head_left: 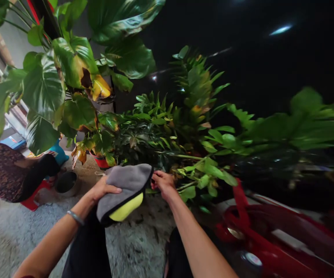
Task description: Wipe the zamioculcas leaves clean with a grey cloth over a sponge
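A grey cloth point(129, 179) with a black edge and a yellow underside hangs folded between my hands. My left hand point(105, 189) is closed on its left side, the thumb lying on top. At the cloth's upper right corner, my right hand point(163, 182) has its fingers pinched by the black edge. Leafy green plants point(155, 135) stand just beyond both hands, and some leafy stems point(210, 173) reach out to the right of my right hand.
Large broad leaves point(43, 83) fill the upper left. A seated person point(4, 170) is at the left on a red stool point(35, 197), beside a dark pot point(66, 183). A red object, blurred point(259, 231), stands at the lower right. Grey concrete floor point(134, 247) lies below.
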`<control>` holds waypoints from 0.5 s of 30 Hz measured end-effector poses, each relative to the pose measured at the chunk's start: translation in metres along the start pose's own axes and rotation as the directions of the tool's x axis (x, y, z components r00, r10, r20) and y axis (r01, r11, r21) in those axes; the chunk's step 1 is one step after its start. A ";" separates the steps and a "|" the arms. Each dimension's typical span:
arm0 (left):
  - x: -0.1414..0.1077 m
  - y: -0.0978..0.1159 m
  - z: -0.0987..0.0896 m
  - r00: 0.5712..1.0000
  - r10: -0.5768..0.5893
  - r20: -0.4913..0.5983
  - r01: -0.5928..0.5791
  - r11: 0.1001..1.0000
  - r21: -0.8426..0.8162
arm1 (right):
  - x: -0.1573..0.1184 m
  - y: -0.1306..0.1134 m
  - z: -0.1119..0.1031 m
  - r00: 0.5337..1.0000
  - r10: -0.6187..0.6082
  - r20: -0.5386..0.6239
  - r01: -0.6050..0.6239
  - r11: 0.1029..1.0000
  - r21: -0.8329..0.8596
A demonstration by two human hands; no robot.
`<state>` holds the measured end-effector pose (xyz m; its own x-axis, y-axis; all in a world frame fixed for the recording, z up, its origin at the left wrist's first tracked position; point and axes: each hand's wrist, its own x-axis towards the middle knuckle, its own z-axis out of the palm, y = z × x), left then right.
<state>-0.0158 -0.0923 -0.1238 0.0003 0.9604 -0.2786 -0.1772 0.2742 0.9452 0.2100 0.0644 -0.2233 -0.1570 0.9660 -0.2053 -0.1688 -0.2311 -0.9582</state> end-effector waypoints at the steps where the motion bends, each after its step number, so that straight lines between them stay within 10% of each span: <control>1: -0.006 0.016 -0.003 0.998 0.059 -0.019 -0.059 0.998 -0.001 | 0.000 0.000 -0.001 1.000 -0.001 0.016 0.001 1.000 0.009; 7: 0.026 0.114 0.000 0.893 0.298 -0.338 -0.365 0.918 -0.156 | 0.003 0.001 0.002 0.998 0.029 0.054 -0.035 0.992 0.122; 11: 0.042 0.067 0.005 0.931 0.167 -0.325 -0.217 0.968 -0.124 | -0.003 -0.002 0.004 0.997 0.045 0.063 -0.054 0.988 0.147; 15: 0.005 -0.004 -0.002 0.986 0.039 -0.162 -0.048 0.997 -0.055 | -0.009 -0.007 0.002 0.998 0.017 0.055 -0.021 0.996 0.087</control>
<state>-0.0167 -0.0885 -0.1296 -0.1657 0.9497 -0.2657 -0.2311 0.2245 0.9467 0.2105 0.0567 -0.2140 -0.2131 0.9542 -0.2099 -0.2496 -0.2609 -0.9325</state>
